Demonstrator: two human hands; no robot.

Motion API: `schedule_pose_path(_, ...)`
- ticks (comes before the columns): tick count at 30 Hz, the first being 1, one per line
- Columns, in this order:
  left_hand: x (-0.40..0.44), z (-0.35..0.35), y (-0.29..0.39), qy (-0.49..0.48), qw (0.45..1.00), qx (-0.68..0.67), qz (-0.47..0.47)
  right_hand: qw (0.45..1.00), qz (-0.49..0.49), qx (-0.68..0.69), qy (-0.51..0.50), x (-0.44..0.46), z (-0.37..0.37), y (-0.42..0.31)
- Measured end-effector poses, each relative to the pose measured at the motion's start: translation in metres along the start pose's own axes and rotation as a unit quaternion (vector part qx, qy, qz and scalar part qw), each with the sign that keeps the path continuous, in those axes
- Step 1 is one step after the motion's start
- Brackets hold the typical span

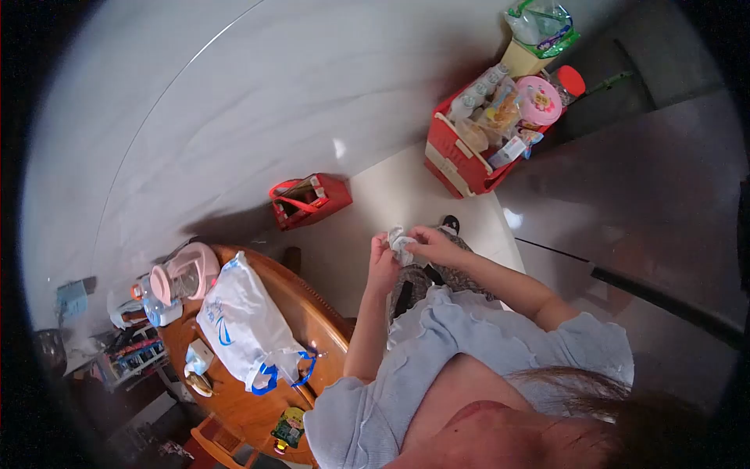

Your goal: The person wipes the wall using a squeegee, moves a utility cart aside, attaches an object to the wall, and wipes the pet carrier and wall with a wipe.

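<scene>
The left hand (380, 259) is pinching one side of a crumpled white wad (401, 245), and the right hand (434, 244) is closing its fingertips on the other side. Both hands are working close together, in front of the body and above the trousers (462, 283). I can't tell from here whether the wad is paper, cloth or thin plastic. If it is thin, it could be tearing under uneven pulling; if either pinch is slackening, a fold could be slipping out and dropping toward the shoe (450, 223).

The left forearm (367, 332) is passing near the table (324, 316). An elbow swinging outward could be knocking that edge, or catching the blue handles (268, 381) and dragging the white bag (246, 320) along.

Farther out, the red bag (334, 199) is standing on the floor by the wall, its straps looping loosely; a careless foot could be snagging them. The crate (453, 162) is holding a high pile, so a bump could be tipping the pink-lidded tub (539, 100) or the red-lidded jar (570, 80) off.
</scene>
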State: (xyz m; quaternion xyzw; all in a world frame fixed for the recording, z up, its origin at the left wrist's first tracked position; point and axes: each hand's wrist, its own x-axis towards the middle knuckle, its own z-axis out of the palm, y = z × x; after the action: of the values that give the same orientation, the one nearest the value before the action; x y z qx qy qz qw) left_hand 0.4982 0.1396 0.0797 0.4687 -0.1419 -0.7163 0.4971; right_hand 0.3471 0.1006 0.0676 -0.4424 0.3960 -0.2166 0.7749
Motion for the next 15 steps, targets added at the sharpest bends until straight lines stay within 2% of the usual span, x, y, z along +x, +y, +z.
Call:
schedule_pose_path(1,0.01,0.011,-0.002,0.024,0.998,0.059,-0.009,0.998,0.005,-0.047,0.031,-0.001,-0.014,-0.009)
schedule_pose_path(2,0.022,0.019,-0.007,0.025,0.998,0.059,-0.014,0.994,0.01,-0.094,0.061,-0.001,-0.026,-0.014)
schedule_pose_path(4,0.045,0.033,-0.016,0.082,0.989,0.099,0.071,0.992,-0.012,-0.1,0.082,0.007,-0.051,-0.005)
schedule_pose_path(5,0.057,0.038,-0.017,0.084,0.989,0.097,0.07,0.988,-0.039,-0.11,0.102,0.014,-0.064,0.0)
schedule_pose_path(6,0.067,0.041,-0.02,0.049,0.945,0.261,0.194,0.988,-0.036,-0.112,0.101,0.021,-0.075,0.005)
schedule_pose_path(7,0.073,0.044,-0.021,0.014,0.858,0.413,0.304,0.989,-0.029,-0.082,0.115,0.025,-0.083,0.01)
schedule_pose_path(10,0.093,0.057,-0.02,-0.008,0.881,0.392,0.266,0.989,-0.025,-0.049,0.138,0.046,-0.096,0.028)
schedule_pose_path(12,0.126,0.03,-0.043,-0.022,0.899,0.348,0.266,0.988,-0.039,-0.047,0.145,0.066,-0.105,0.037)
schedule_pose_path(13,0.146,0.011,-0.057,-0.044,0.913,0.307,0.266,0.991,-0.009,0.005,0.135,0.073,-0.106,0.022)
schedule_pose_path(14,0.164,-0.006,-0.063,-0.039,0.932,0.304,0.194,0.99,0.02,0.057,0.125,0.084,-0.109,0.022)
schedule_pose_path(15,0.185,-0.021,-0.071,-0.039,0.93,0.307,0.2,0.991,0.015,0.056,0.123,0.102,-0.115,0.038)
